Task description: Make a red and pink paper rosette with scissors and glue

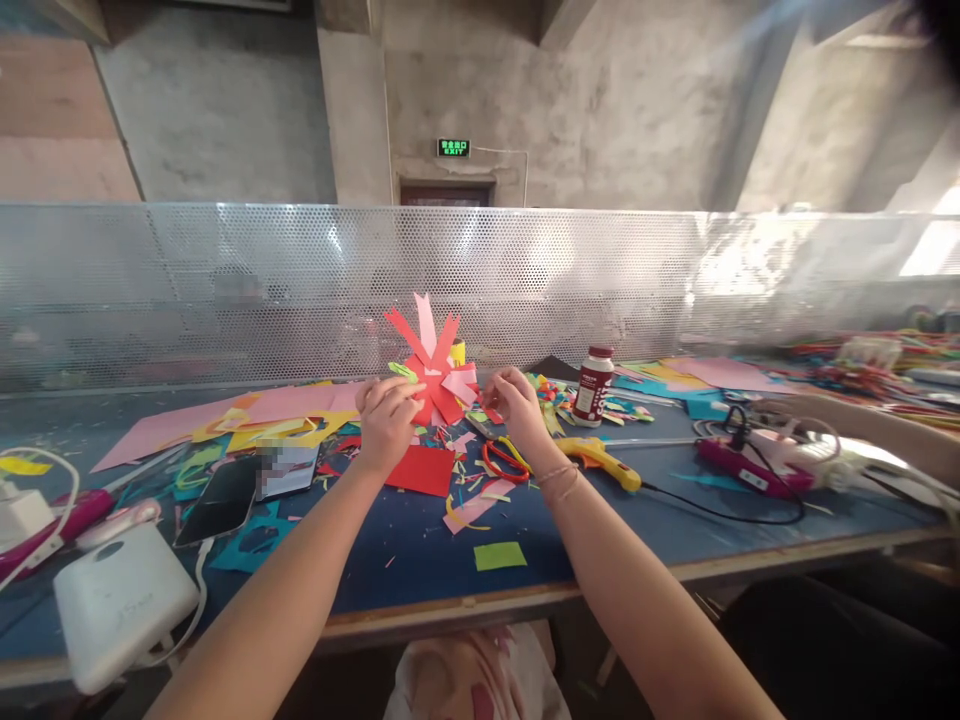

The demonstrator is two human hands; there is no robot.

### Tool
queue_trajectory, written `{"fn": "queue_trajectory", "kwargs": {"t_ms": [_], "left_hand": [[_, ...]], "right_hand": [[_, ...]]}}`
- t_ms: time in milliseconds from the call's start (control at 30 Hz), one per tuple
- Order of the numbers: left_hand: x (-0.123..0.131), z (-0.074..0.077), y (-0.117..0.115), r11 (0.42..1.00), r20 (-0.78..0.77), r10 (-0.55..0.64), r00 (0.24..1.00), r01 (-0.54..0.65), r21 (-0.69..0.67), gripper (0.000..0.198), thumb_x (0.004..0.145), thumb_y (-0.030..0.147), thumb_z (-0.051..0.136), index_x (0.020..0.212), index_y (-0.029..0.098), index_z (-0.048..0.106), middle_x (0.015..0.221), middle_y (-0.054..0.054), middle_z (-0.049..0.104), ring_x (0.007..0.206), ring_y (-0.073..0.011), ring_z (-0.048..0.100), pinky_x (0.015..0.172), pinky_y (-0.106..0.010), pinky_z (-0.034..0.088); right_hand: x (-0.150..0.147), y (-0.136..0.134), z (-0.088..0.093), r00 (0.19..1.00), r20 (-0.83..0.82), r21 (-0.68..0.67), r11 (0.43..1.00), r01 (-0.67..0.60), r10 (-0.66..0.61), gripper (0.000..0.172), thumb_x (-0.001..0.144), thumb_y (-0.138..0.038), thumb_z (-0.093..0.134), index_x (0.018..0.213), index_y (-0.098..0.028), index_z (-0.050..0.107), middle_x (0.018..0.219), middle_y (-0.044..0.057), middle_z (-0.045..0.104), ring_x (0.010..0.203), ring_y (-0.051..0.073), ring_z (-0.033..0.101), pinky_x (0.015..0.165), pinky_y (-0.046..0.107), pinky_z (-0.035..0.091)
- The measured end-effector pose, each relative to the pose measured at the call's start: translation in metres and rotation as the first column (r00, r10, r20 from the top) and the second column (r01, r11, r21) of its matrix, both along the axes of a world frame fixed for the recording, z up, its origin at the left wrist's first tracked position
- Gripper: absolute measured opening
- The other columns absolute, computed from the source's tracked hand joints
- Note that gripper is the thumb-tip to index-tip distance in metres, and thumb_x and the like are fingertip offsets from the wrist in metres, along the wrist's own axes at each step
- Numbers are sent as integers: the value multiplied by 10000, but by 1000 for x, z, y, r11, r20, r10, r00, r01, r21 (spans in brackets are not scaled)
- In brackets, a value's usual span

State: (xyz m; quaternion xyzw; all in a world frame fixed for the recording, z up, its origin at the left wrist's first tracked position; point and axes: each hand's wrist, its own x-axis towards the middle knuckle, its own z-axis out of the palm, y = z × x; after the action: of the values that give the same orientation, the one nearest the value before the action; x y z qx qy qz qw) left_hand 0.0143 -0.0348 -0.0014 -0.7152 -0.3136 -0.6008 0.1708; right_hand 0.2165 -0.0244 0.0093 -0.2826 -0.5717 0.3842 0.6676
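My left hand (390, 415) is closed on a paper flower (436, 380), gripping its left side. The flower has a red middle, with notched red and pink strips standing out at the top and more on the right. A small green leaf-like piece shows by my left fingertips. My right hand (517, 405) is just right of the flower, apart from it, fingertips pinched together. A bit of red shows by those fingers, but I cannot tell whether they hold it. Below the hands lie a red paper sheet (421, 470) and scissors (504, 462) with red and yellow handles.
A yellow glue gun (611, 463) with a black cord lies right of my right wrist. Behind it stands a dark red and white bottle (594, 388). Phones (221, 500) and a white power bank (126, 605) lie at left. Paper scraps cover the middle; a perforated metal screen (525, 290) stands behind.
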Motion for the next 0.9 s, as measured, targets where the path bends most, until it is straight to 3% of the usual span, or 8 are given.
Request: {"fn": "queue_trajectory", "kwargs": {"t_ms": [167,400,667,767,833,900], "left_hand": [[-2,-3,2,997,-13,-50,999,49,-52,170,769,205,566,619,266,617,915,1,713,1016,-209,567,990,-423,231],[-2,-9,4,977,-25,-131,991,125,-170,124,768,240,581,656,277,618,926,14,705,1061,-210,554,1016,-413,173],[1,-10,1,971,-203,-154,967,111,-210,137,788,192,548,690,268,606,988,9,686,1088,-215,538,966,-395,206],[3,-8,0,994,-246,-102,964,88,-68,148,786,151,552,698,259,601,959,25,687,1049,-184,559,941,-363,245],[4,-7,-1,989,-316,45,948,3,149,167,796,118,539,706,248,591,935,44,690,1010,-157,568,922,-344,260],[6,-6,-2,928,-351,221,910,-85,364,175,802,93,530,706,232,576,915,54,693,978,-141,569,919,-338,261]], "right_hand": [[-13,-3,-2,996,1,-206,975,-86,88,367,610,-469,709,691,-215,457,640,-33,550,577,100,553,519,227,439],[-19,-4,-5,968,-154,-315,918,-240,200,377,585,-427,749,693,-194,473,629,-30,562,548,71,544,527,199,444],[-21,-4,-7,990,-53,-325,935,-143,133,327,604,-429,723,666,-178,523,610,-34,517,537,56,481,456,171,361],[-20,-2,-9,992,-27,-295,947,-130,127,319,602,-416,721,637,-172,519,587,-38,495,537,56,472,457,170,342],[-19,-1,-9,991,-22,-286,949,-131,130,313,594,-409,724,637,-168,530,581,-40,490,531,54,462,464,175,340],[-19,-1,-9,991,-22,-282,950,-135,134,313,581,-406,730,635,-165,538,572,-43,483,523,53,450,468,182,336]]}}
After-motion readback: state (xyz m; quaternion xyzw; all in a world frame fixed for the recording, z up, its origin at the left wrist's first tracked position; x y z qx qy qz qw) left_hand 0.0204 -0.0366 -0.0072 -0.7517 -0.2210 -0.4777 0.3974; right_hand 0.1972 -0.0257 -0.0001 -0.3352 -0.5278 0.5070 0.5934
